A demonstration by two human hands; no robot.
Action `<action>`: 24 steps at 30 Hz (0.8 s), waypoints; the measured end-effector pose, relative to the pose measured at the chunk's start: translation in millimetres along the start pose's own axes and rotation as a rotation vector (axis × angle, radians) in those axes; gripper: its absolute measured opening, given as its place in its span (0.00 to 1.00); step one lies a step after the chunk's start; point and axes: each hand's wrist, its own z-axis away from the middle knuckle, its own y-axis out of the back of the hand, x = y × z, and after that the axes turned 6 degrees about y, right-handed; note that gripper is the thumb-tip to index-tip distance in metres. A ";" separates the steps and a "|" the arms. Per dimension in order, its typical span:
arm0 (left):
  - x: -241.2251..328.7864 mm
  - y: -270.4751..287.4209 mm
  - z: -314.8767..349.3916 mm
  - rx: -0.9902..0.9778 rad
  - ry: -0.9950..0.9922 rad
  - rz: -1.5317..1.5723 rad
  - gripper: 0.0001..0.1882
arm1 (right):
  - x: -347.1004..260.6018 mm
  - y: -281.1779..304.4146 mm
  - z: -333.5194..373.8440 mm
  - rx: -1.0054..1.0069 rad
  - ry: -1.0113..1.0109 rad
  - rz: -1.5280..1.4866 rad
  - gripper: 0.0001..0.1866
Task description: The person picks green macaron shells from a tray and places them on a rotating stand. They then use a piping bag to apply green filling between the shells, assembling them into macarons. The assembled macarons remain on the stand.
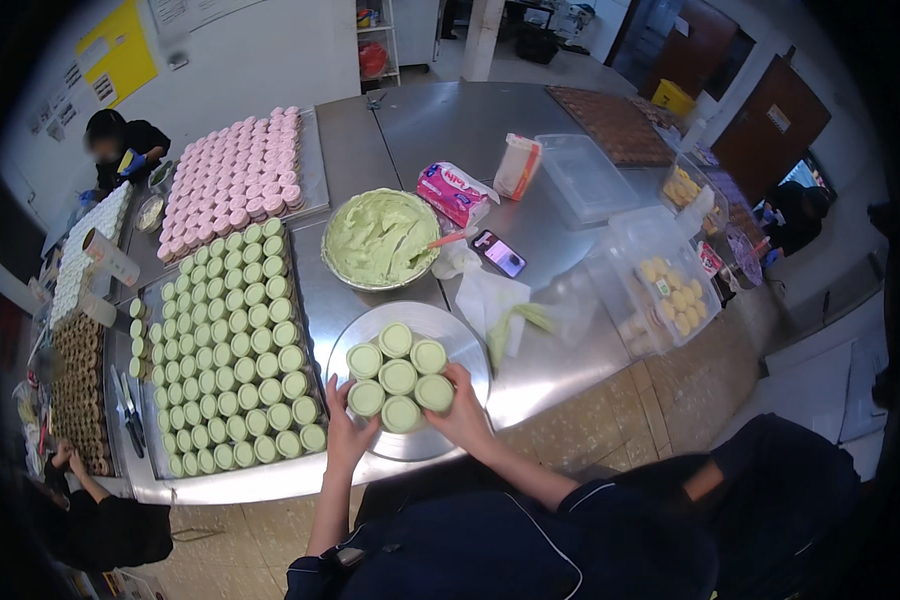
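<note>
Several small round cakes with pale green frosted tops [399, 377] sit in a tight cluster, one in the middle and the others around it, on a round metal turntable [470, 335]. My left hand [349, 428] curves round the cluster's left side, fingers against the outer cakes. On the other side, my right hand [462, 412] presses on the right-hand cakes. Just beyond the turntable stands a metal bowl of green frosting [382, 238] with a spatula in it. Left of my hands, a large tray of matching green cakes [235, 345] stands in rows.
Pink-topped cakes [235, 175] fill a tray farther back. A smartphone [498, 253], a pink wipes pack [454, 194], a green-smeared piping bag [520, 325] and clear plastic tubs [582, 180] lie to the right. Knives [127, 412] rest at the left. Other people work around the table.
</note>
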 end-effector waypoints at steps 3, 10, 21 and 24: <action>-0.7 6.7 -5.8 -0.079 0.016 -0.028 0.50 | 3.0 -3.8 4.4 0.081 -0.060 -0.095 0.40; -0.9 2.8 -5.1 -0.023 0.036 -0.059 0.45 | 23.2 16.7 17.8 0.303 -0.175 -0.512 0.44; -5.1 -9.9 9.3 0.048 0.151 -0.158 0.50 | 106.4 130.8 1.2 0.521 -0.400 -0.613 0.41; -2.8 -11.6 13.4 0.091 0.213 -0.124 0.53 | 127.8 148.2 -19.4 0.498 -0.414 -0.611 0.40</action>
